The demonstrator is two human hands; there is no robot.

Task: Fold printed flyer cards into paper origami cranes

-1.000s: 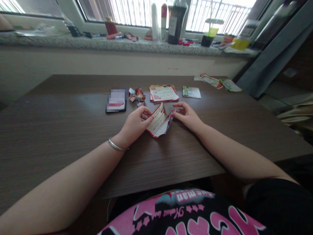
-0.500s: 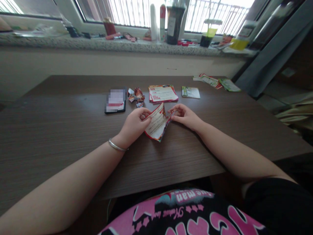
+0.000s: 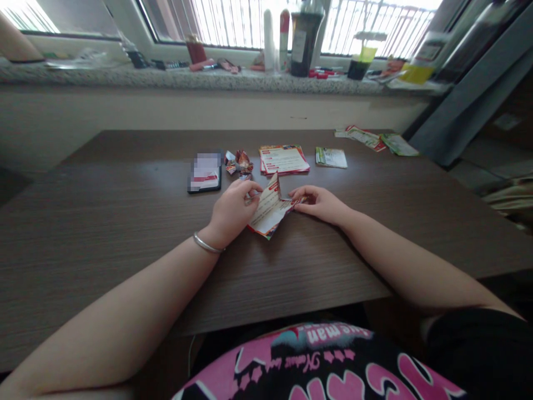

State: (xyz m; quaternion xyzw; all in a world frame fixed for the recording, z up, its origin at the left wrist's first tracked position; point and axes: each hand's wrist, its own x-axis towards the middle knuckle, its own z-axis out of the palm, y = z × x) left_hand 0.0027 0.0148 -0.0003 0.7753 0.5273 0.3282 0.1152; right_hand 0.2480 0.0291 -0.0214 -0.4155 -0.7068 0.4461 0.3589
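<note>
A creased printed paper sheet [image 3: 270,210], pale with red headings and a coloured edge, is held between both hands just above the table. My left hand [image 3: 235,205], with a silver bangle at its wrist, pinches the sheet's left side between thumb and fingers. On the opposite side, my right hand [image 3: 318,202] is closed on the folded right part. Some of my left fingers are hidden behind the paper. Directly beyond it lies a stack of similar printed sheets [image 3: 283,160]. Crumpled paper pieces [image 3: 243,161] rest near my left fingertips.
A phone [image 3: 205,172] with a blurred screen lies left of the crumpled paper. Small printed cards [image 3: 331,158] sit right of the stack, with more leaflets [image 3: 366,138] at the back right. Cups, bottles and clutter line the stone windowsill [image 3: 250,81] behind the table [image 3: 125,222].
The sheet's right part has been folded down further and opened outward with my right hand. Both hands keep their hold. The whole view has shifted slightly.
</note>
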